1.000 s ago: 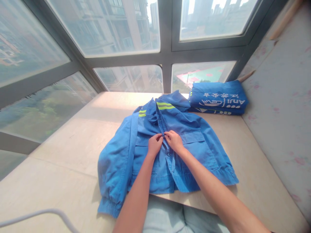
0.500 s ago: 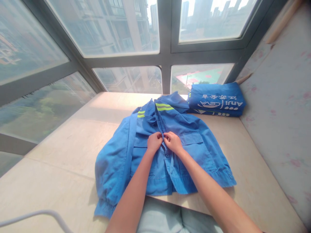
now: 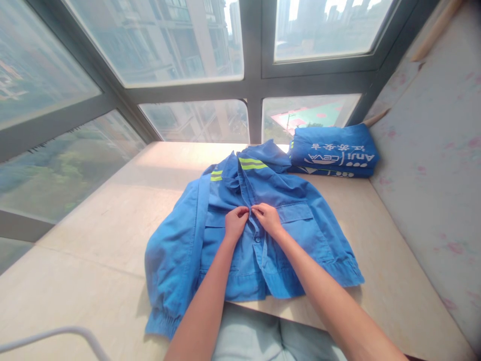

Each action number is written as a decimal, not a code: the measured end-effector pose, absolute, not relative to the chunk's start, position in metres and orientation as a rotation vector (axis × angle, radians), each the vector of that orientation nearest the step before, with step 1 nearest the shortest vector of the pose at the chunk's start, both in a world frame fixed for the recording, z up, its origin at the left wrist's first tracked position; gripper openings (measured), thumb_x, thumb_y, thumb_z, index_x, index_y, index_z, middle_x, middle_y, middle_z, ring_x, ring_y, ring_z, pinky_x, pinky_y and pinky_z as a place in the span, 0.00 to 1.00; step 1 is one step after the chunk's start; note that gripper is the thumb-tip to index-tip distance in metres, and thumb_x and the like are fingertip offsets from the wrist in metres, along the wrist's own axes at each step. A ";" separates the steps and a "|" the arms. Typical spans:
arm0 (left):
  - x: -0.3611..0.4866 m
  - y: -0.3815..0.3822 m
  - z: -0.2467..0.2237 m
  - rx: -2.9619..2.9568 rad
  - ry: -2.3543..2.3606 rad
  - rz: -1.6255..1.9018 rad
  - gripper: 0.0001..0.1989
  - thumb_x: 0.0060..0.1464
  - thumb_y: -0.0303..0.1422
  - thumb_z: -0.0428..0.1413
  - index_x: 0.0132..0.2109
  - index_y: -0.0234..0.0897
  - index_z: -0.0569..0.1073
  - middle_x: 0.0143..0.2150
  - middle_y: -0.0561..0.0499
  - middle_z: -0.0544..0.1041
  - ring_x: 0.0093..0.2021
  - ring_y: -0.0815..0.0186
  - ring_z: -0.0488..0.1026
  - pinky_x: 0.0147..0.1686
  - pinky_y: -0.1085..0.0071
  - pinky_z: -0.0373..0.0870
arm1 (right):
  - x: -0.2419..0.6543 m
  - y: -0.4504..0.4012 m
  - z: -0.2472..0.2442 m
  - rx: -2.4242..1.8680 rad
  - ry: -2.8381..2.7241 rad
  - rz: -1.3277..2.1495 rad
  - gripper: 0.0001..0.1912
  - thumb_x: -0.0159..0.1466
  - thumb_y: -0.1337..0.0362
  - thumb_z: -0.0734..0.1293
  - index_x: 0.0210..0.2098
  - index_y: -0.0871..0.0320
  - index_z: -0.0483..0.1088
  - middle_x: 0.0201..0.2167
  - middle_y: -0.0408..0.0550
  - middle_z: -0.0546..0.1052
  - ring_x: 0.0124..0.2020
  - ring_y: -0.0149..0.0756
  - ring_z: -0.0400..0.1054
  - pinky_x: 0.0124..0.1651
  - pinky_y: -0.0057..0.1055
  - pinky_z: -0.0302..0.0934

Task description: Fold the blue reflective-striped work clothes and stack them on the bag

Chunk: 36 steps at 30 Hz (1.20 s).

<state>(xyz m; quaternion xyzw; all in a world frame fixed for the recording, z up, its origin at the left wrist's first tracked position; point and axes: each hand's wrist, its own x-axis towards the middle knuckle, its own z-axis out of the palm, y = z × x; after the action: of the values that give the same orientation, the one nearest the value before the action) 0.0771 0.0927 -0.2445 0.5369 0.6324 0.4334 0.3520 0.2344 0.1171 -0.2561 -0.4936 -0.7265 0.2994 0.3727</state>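
A blue work jacket (image 3: pixel 233 281) with yellow-green reflective stripes lies front up on the pale sill in front of me, collar toward the window. My left hand (image 3: pixel 236 220) pinches one front edge at mid-chest. Right beside it, my right hand (image 3: pixel 266 216) pinches the other edge, its fingertips almost meeting those of the left. Whatever sits between the fingertips is too small to make out. Below the hands a button (image 3: pixel 257 239) shows on the front strip, where the lower front hangs slightly apart. One sleeve (image 3: pixel 173 250) lies along the left side, cuff toward me.
Folded blue jackets (image 3: pixel 334 150) with white lettering are stacked at the back right, against the jacket's shoulder. Windows with grey frames (image 3: pixel 255 82) close off the back and left. A flowered wall (image 3: pixel 432 175) stands at right. A white cable (image 3: pixel 75 329) curves at lower left.
The hands stay at the same spot on the front edges, with only a slight shift of the fingers. The view has tilted a little; the jacket lies as before.
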 end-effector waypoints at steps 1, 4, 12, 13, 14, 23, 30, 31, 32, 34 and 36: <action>0.077 0.092 -0.245 1.380 1.629 1.130 0.09 0.53 0.27 0.58 0.40 0.36 0.81 0.39 0.48 0.84 0.41 0.62 0.81 0.47 0.67 0.76 | 0.234 0.117 -0.257 -1.262 -1.856 0.766 0.11 0.69 0.65 0.65 0.43 0.54 0.81 0.39 0.47 0.81 0.41 0.35 0.75 0.46 0.27 0.65; 0.077 0.093 -0.245 1.357 1.606 1.145 0.08 0.52 0.28 0.58 0.39 0.36 0.82 0.39 0.47 0.84 0.40 0.62 0.81 0.47 0.67 0.77 | 0.234 0.117 -0.257 -1.278 -1.849 0.750 0.11 0.69 0.65 0.65 0.43 0.53 0.81 0.39 0.47 0.81 0.42 0.35 0.75 0.46 0.28 0.65; 0.076 0.094 -0.247 1.344 1.576 1.172 0.08 0.51 0.31 0.60 0.38 0.35 0.81 0.38 0.47 0.84 0.39 0.61 0.81 0.46 0.66 0.76 | 0.231 0.115 -0.258 -1.323 -1.870 0.636 0.09 0.67 0.67 0.66 0.39 0.54 0.80 0.36 0.47 0.80 0.38 0.36 0.74 0.43 0.28 0.64; 0.076 0.093 -0.246 1.350 1.578 1.175 0.08 0.51 0.32 0.60 0.38 0.35 0.81 0.38 0.46 0.84 0.39 0.61 0.81 0.46 0.65 0.76 | 0.230 0.115 -0.258 -1.322 -1.870 0.623 0.09 0.67 0.67 0.66 0.39 0.54 0.80 0.35 0.47 0.80 0.38 0.36 0.73 0.43 0.28 0.64; 0.076 0.092 -0.245 1.357 1.581 1.178 0.09 0.51 0.32 0.60 0.39 0.35 0.81 0.38 0.46 0.84 0.39 0.61 0.80 0.45 0.65 0.76 | 0.230 0.114 -0.258 -1.321 -1.871 0.614 0.09 0.67 0.67 0.66 0.39 0.54 0.80 0.35 0.47 0.80 0.38 0.37 0.73 0.43 0.28 0.64; 0.077 0.093 -0.242 1.352 1.622 1.171 0.10 0.51 0.39 0.62 0.34 0.36 0.81 0.33 0.48 0.82 0.35 0.61 0.78 0.38 0.68 0.71 | 0.229 0.112 -0.258 -1.341 -1.907 0.631 0.09 0.69 0.64 0.65 0.40 0.54 0.80 0.38 0.47 0.80 0.41 0.37 0.74 0.45 0.29 0.64; 0.074 0.094 -0.244 1.263 1.592 1.177 0.11 0.50 0.39 0.62 0.33 0.35 0.80 0.31 0.48 0.81 0.32 0.64 0.76 0.35 0.70 0.69 | 0.229 0.111 -0.256 -1.393 -1.907 0.648 0.09 0.69 0.63 0.65 0.40 0.54 0.79 0.37 0.47 0.79 0.39 0.36 0.73 0.44 0.28 0.63; 0.074 0.094 -0.244 1.250 1.588 1.176 0.11 0.49 0.39 0.62 0.33 0.35 0.80 0.30 0.49 0.81 0.31 0.64 0.75 0.34 0.71 0.69 | 0.229 0.111 -0.256 -1.392 -1.904 0.649 0.09 0.69 0.63 0.65 0.39 0.53 0.79 0.37 0.47 0.79 0.39 0.36 0.73 0.44 0.28 0.63; 0.074 0.095 -0.243 1.237 1.586 1.176 0.10 0.49 0.39 0.62 0.32 0.35 0.80 0.29 0.49 0.80 0.31 0.64 0.75 0.33 0.71 0.69 | 0.229 0.111 -0.256 -1.385 -1.900 0.652 0.09 0.69 0.63 0.66 0.39 0.53 0.79 0.37 0.47 0.79 0.39 0.36 0.73 0.44 0.28 0.62; 0.074 0.095 -0.243 1.209 1.584 1.180 0.10 0.48 0.38 0.63 0.32 0.35 0.80 0.29 0.49 0.79 0.30 0.65 0.74 0.32 0.71 0.68 | 0.229 0.111 -0.257 -1.361 -1.888 0.654 0.08 0.69 0.63 0.66 0.39 0.54 0.79 0.37 0.47 0.79 0.39 0.36 0.73 0.44 0.28 0.62; 0.075 0.096 -0.241 1.178 1.581 1.184 0.10 0.47 0.38 0.63 0.31 0.35 0.79 0.28 0.50 0.79 0.29 0.66 0.73 0.31 0.72 0.67 | 0.229 0.111 -0.258 -1.333 -1.874 0.654 0.08 0.68 0.64 0.66 0.38 0.54 0.78 0.36 0.46 0.79 0.38 0.36 0.72 0.43 0.28 0.62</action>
<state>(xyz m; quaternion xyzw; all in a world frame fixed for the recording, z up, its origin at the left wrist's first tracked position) 0.0747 0.0956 -0.2413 0.4676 0.6274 0.4699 0.4086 0.2293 0.1112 -0.2577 -0.5185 -0.7293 0.2545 0.3666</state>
